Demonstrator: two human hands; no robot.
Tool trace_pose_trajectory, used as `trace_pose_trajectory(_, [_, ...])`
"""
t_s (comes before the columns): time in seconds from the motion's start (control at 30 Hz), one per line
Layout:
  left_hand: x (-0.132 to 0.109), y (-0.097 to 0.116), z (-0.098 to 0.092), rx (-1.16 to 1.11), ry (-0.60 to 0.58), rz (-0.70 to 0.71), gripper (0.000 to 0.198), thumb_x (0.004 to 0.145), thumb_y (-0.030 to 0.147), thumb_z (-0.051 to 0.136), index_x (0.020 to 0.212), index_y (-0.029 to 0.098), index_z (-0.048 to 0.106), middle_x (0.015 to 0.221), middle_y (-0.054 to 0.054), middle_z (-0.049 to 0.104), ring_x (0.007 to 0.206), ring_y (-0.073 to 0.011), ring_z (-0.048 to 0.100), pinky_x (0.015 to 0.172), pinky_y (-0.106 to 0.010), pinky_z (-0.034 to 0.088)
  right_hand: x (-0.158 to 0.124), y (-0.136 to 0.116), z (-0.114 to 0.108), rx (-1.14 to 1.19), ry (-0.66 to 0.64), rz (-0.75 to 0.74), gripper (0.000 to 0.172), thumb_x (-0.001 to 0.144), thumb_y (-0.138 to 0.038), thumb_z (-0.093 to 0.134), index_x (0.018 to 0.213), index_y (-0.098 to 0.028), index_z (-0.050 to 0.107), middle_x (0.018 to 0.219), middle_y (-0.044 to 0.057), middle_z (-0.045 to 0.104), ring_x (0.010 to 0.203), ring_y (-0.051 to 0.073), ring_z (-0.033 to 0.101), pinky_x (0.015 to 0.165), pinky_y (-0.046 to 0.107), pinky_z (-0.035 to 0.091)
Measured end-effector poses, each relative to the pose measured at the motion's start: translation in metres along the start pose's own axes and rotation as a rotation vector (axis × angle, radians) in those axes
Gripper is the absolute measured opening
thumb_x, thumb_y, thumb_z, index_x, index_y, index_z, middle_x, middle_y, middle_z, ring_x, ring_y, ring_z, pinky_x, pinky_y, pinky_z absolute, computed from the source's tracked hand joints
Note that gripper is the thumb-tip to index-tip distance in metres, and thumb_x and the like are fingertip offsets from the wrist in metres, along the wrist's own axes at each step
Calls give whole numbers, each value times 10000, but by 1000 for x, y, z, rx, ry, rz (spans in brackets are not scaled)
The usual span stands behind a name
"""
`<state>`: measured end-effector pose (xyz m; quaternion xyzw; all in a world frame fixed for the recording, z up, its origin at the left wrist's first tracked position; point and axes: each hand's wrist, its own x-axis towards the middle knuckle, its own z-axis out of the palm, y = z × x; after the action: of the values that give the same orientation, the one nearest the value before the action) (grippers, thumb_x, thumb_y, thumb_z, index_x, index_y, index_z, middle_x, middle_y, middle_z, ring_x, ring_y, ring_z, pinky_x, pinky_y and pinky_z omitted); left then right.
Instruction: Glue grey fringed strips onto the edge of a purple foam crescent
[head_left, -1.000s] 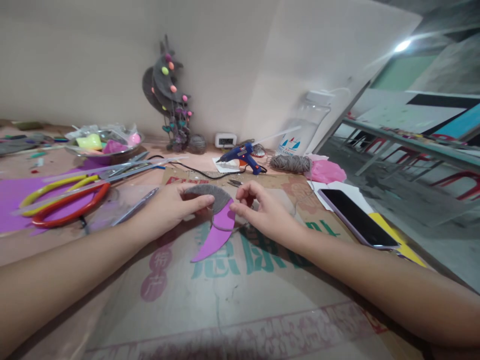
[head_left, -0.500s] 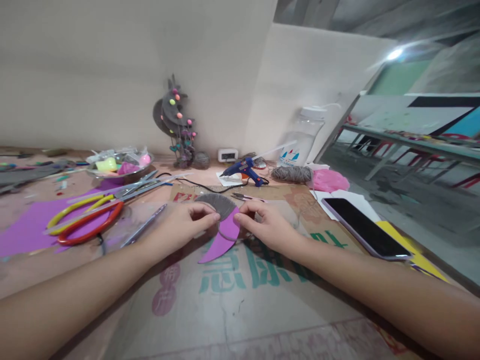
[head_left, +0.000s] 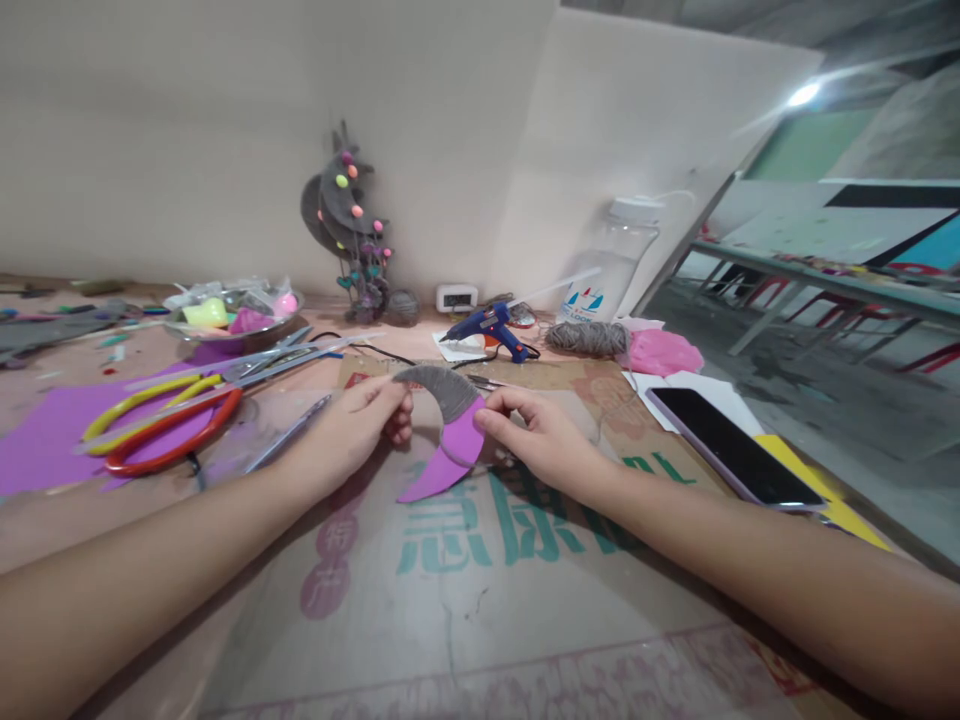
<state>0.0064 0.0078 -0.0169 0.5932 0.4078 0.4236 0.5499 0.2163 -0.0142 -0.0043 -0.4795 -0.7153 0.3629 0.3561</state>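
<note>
A purple crescent (head_left: 463,437), its upper part wound with grey yarn (head_left: 444,388), is held above the cardboard. The purple lower part tapers to a point at the left. My right hand (head_left: 536,430) pinches its right edge between thumb and fingers, where purple meets grey. My left hand (head_left: 367,420) is closed, fingers curled, beside the crescent's upper left tip. Whatever those fingers hold is hidden, and whether they touch the tip I cannot tell. Under both hands lies the printed cardboard sheet (head_left: 360,640).
Behind the hands sit a blue glue gun (head_left: 491,330), a grey yarn skein (head_left: 589,338) and a water bottle (head_left: 611,255). Red-and-yellow-handled scissors (head_left: 172,425) and a pen (head_left: 289,432) lie left, a phone (head_left: 735,445) right. A decorated grey moon (head_left: 345,220) leans on the wall.
My left hand has let go of the crescent's inner edge and moved left, its fingers curling. My right hand keeps its pinch on the crescent, which shows more of its grey part.
</note>
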Motion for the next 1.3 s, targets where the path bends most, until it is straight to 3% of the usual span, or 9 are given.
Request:
trace_pose_trajectory(0.17, [-4, 2, 3, 218, -2, -11, 217, 781, 372, 617, 872, 176, 637, 739, -1, 634, 662, -130, 566, 617, -237, 430, 1, 0, 1, 40, -24, 0, 217, 841, -349, 545, 703, -182, 554, 635, -29, 538, 565, 99, 486, 536, 221, 391])
trace_pose_trajectory(0.3, [-6, 5, 1, 359, -86, 8, 289, 784, 458, 592, 762, 180, 668, 732, -13, 661, 694, -157, 588, 630, -248, 430, 0, -1, 2, -27, -46, -45, 215, 852, -335, 535, 710, -178, 569, 659, -15, 570, 608, 110, 524, 580, 231, 421])
trace_pose_trajectory(0.43, [-6, 4, -2, 519, -72, -8, 383, 791, 533, 544, 668, 183, 637, 624, 9, 603, 575, -138, 521, 522, -240, 353, -1, -2, 3, -113, -79, -108, 203, 851, -317, 540, 714, -175, 587, 695, 1, 609, 665, 122, 558, 637, 242, 442])
trace_pose_trajectory(0.67, [-4, 2, -3, 193, -131, 19, 242, 804, 363, 559, 655, 180, 609, 654, 7, 617, 643, -133, 562, 615, -237, 430, 1, -2, 2, 11, -142, -24, 214, 856, -336, 519, 711, -181, 553, 641, -21, 565, 606, 111, 530, 582, 234, 422])
trace_pose_trajectory(0.9, [-2, 5, -4, 221, -214, 55, 193, 788, 364, 599, 726, 186, 641, 660, 19, 641, 636, -129, 583, 623, -228, 455, 2, 0, 1, -33, -176, -61, 206, 856, -310, 530, 706, -172, 561, 657, -18, 575, 622, 107, 519, 593, 229, 407])
trace_pose_trajectory(1.1, [-4, 1, -4, 294, -113, 7, 360, 816, 484, 542, 657, 179, 647, 647, -11, 650, 611, -146, 589, 615, -246, 456, 1, 0, 2, -19, -170, -61, 195, 867, -313, 521, 726, -182, 555, 667, -19, 581, 637, 110, 539, 614, 232, 430])
trace_pose_trajectory(1.3, [-5, 2, -4, 348, -133, -46, 266, 761, 447, 613, 710, 194, 681, 716, -30, 696, 676, -188, 625, 594, -252, 453, 0, 0, 1, -16, -150, -32, 208, 857, -340, 522, 724, -183, 553, 659, -12, 583, 624, 111, 545, 595, 233, 447])
